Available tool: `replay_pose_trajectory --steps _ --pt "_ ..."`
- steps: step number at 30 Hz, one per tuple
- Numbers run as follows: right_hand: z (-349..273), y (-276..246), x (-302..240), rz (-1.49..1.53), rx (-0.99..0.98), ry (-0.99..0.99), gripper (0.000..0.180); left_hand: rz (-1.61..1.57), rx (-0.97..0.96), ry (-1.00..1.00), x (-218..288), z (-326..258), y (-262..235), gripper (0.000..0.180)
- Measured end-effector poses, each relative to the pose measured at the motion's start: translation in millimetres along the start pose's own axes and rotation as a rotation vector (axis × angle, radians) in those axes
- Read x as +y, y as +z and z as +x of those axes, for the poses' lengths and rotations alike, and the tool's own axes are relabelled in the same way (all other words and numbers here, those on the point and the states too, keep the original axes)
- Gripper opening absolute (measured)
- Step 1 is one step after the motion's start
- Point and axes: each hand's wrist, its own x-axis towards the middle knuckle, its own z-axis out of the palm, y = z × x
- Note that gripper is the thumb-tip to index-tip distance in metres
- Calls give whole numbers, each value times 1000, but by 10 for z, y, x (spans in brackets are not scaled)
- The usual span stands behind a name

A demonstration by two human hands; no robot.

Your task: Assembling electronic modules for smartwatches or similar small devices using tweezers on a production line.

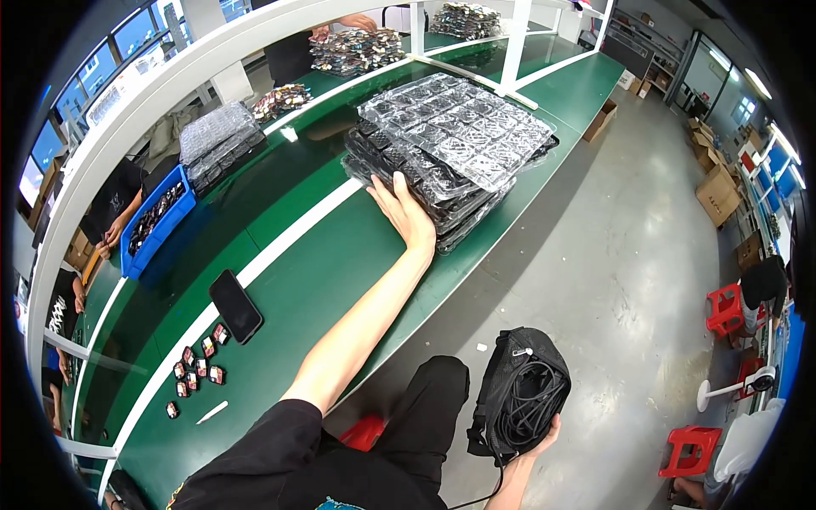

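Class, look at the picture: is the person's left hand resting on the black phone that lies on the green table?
No: the left hand touches the stack of plastic trays, while the phone lies apart, untouched.

Factory floor: green workbench, stacked trays.

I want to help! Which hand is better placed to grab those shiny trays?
The left hand: it already touches the stack of plastic trays. The right hand is down low, holding a black bag.
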Motion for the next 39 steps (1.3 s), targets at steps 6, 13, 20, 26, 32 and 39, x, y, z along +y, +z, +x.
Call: replay_pose_trajectory --steps 6,13,20,26,32,39 --pt "5 -48 -21 8 20 -3 75 -60 -13 -15 -27 35 491 101" --pt "-26 -48 -102 -25 41 -20 76 -73 -30 -19 -23 75 941 103" --pt "-21 -173 -84 -92 67 -90 77 -82 10 -1 -143 188 1330 106" --pt "-23 -275 -102 -96 73 -117 78 -86 15 4 -175 165 1651 106" --pt "-192 1 -174 -4 93 -54 78 -92 18 13 -198 140 1979 107" --pt "-68 179 -142 2 125 -59 74 -65 22 42 -305 337 2063 108"
